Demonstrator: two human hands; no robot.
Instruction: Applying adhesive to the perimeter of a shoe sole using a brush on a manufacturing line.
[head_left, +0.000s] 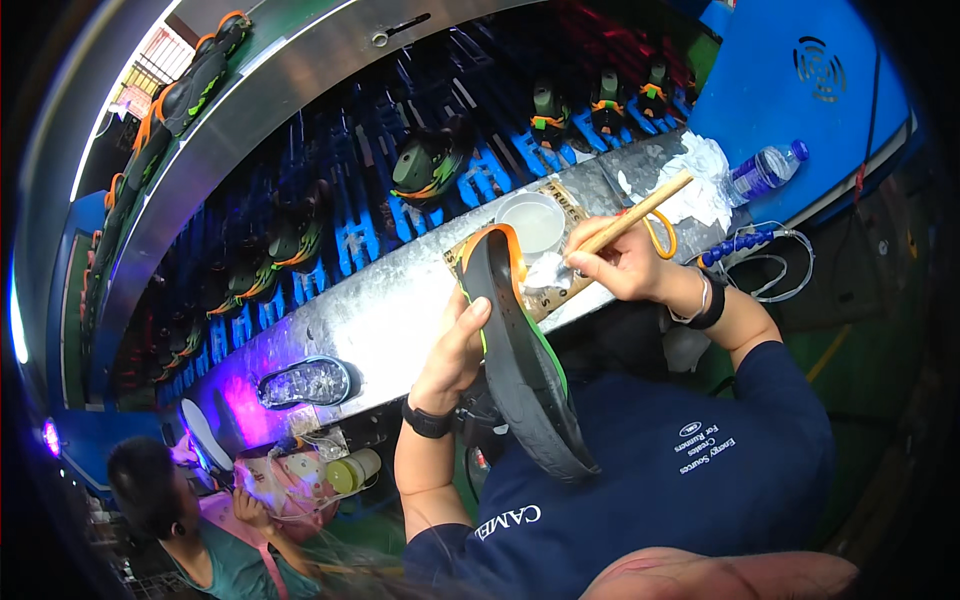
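Note:
My left hand (452, 352) is closed around the side of a black shoe (522, 368) with an orange collar and a bright green line along its edge. The shoe stands on end, its dark sole side turned toward my right. Pinched in my right hand (622, 262) is a light wooden stick (650, 208), slanting up to the right. Its lower end meets a crumpled white wad (546, 271) beside the shoe's collar; I cannot tell whether the wad is attached to it. A yellow loop (662, 236) shows beside the right hand.
On the metal ledge (370, 330) stand a white cup (532, 222), crumpled white tissue (698, 175), a purple-labelled bottle (768, 172) and a shoe sole (305, 382). Beyond it, blue racks carry several shoes (430, 165). A coiled blue hose (740, 245) lies right; a co-worker (165, 500) holds a sole at lower left.

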